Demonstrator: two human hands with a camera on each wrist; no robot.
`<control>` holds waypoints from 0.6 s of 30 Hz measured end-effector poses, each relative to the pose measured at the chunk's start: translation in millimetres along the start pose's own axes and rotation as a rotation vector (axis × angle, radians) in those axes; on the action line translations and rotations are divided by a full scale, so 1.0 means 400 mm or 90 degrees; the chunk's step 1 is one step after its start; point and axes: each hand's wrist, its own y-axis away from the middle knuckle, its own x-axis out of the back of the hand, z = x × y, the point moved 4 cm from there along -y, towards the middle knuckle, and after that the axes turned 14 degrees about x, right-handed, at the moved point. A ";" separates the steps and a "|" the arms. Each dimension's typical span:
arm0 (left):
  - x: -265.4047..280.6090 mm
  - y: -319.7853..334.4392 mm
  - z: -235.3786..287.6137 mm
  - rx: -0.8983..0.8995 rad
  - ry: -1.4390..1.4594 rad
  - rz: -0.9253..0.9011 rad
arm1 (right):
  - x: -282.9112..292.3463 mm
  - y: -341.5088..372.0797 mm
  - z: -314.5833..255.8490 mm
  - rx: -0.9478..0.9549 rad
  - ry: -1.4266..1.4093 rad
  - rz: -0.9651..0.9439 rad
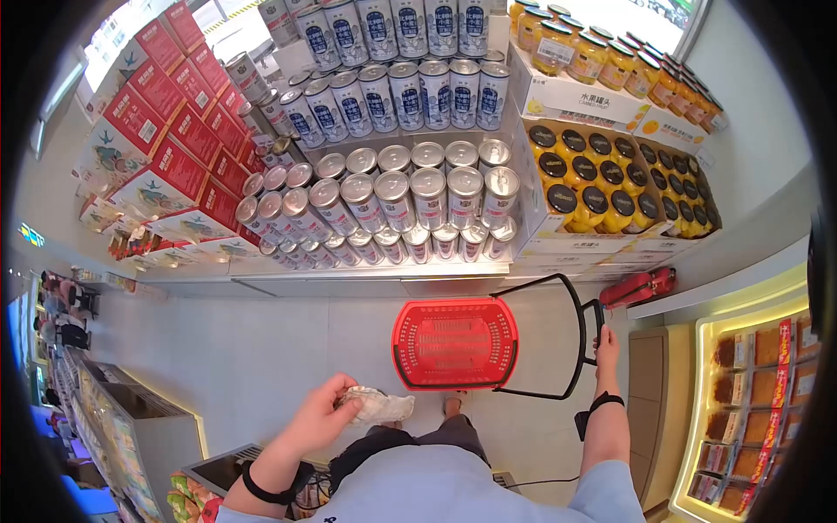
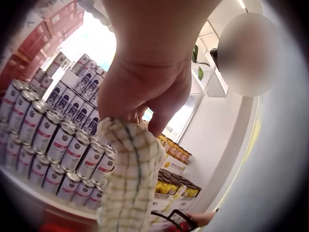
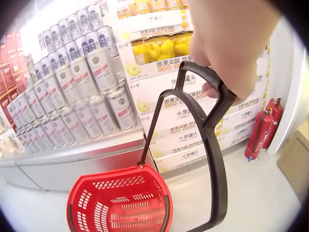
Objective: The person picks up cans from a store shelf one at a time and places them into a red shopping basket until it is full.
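Observation:
My left hand (image 1: 316,417) grips a cream checked cloth (image 2: 128,179), which hangs down from the fingers in the left wrist view. Low on my right, my right hand (image 1: 608,350) is curled round the grip of a long black pull handle (image 3: 216,174). This handle joins a red shopping basket (image 1: 455,302) that stands on the floor in front of my feet. Slots pierce the basket's walls and base, and nothing lies inside it. Part of the cloth inside my left hand is hidden by the fingers.
Ahead, stacked silver cans (image 1: 394,187) fill a low display. Red boxes (image 1: 187,122) rise at its left, and cartons of yellow fruit jars (image 1: 597,187) at its right. Red fire extinguishers (image 3: 260,135) stand by the right wall, near a lit food shelf (image 1: 758,392).

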 end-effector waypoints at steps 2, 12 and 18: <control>0.036 0.038 0.009 0.016 0.008 0.004 | -0.033 0.051 0.037 0.076 0.074 0.056; -0.200 -0.084 0.213 -0.055 -0.177 -0.017 | -0.195 0.072 -0.163 0.150 -0.179 -0.131; -0.214 -0.214 0.229 -0.166 0.016 -0.075 | -0.441 0.581 -0.691 0.332 -0.471 -0.767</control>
